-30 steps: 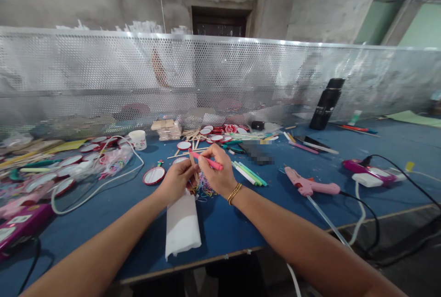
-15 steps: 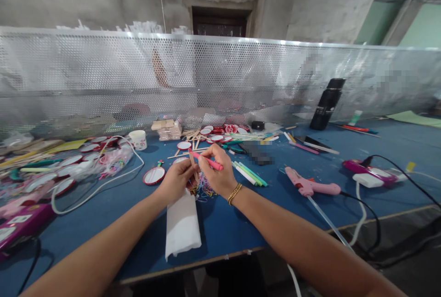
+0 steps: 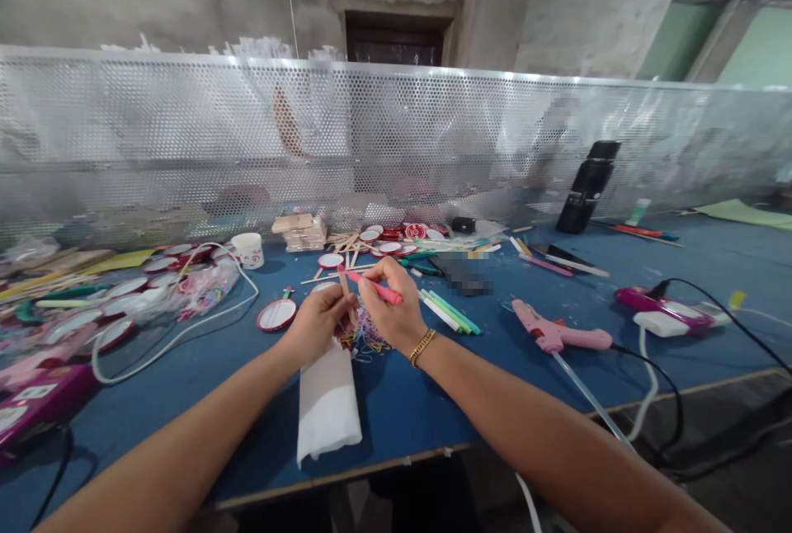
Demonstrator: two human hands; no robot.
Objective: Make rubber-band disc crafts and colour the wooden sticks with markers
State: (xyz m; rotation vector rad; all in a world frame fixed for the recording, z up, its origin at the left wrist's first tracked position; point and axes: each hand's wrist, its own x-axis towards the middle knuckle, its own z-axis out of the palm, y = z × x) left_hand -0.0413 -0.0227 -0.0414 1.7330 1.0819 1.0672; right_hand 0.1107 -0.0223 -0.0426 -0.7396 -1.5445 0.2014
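My left hand point(image 3: 322, 320) is closed on a flat wooden craft stick point(image 3: 345, 284), which stands up between thumb and fingers. A pink marker pen point(image 3: 386, 294) sits in my right hand point(image 3: 396, 310), gripped like a pencil, its tip at the upper part of the stick. Whether the tip touches the wood I cannot tell. Below my hands lies a folded white tissue point(image 3: 327, 413). A pile of small colourful bands point(image 3: 370, 335) shows behind and between the hands, partly hidden by them.
Several green and white markers point(image 3: 449, 312) lie right of my hands. Farther right are a pink glue gun point(image 3: 560, 335) with its cord and a black bottle point(image 3: 587, 186). To the left stand a paper cup point(image 3: 248, 251) and a red-rimmed lid point(image 3: 276, 315). A perforated metal screen point(image 3: 421, 120) borders the back.
Both hands stay in nearly the same place. The pink marker has shifted very slightly against the stick, and its hold is unchanged.
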